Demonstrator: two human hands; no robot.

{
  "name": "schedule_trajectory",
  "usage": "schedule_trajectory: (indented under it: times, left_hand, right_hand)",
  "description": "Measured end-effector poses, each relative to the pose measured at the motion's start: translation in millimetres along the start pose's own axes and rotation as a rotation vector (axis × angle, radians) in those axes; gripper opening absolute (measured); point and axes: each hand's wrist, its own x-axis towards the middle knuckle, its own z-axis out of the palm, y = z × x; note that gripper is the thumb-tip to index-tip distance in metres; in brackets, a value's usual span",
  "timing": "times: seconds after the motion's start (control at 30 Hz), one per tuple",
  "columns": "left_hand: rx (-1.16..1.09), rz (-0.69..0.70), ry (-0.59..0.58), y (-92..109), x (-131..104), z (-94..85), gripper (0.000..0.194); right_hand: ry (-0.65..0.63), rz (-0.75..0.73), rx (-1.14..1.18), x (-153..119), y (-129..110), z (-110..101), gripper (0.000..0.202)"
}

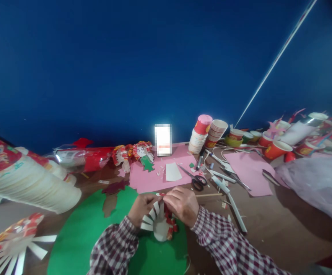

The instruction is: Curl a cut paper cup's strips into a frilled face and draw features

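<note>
The left hand (140,208) and right hand (182,204) pinched strips (156,208) of the cut cup (160,232), where excessive pull could have torn one loose.

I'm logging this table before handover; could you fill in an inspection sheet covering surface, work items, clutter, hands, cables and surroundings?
Surface: brown table, partly covered by a green sheet and a pink sheet.
Work items: cut paper cup, its side slit into strips, above the green sheet.
Clutter: scissors on the pink sheet; stacked cups beyond; plastic bag at the right.
Hands: left hand and right hand both at the cut paper cup's strips; fingertips partly hidden.
Cables: thin white cord curled near the stacked cups; ends unclear.
Surroundings: dark blue wall behind.
</note>
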Motion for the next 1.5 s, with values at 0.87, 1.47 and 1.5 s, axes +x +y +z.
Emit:
schedule_trajectory:
  times: [0.87,1.47,1.5]
  left_hand:
    - [-0.018,0.050,0.125,-2,0,1.0,0.024]
    - [-0.236,0.086,0.098,-13,6,-1.4,0.037]
    - [-0.216,0.099,0.093,-13,6,-1.4,0.041]
  right_hand:
    - [-0.018,0.108,0.127,0,5,2,0.018]
    - [-0.014,0.138,0.176,0,4,5,0.018]
    - [-0.022,0.126,0.178,0,4,4,0.019]
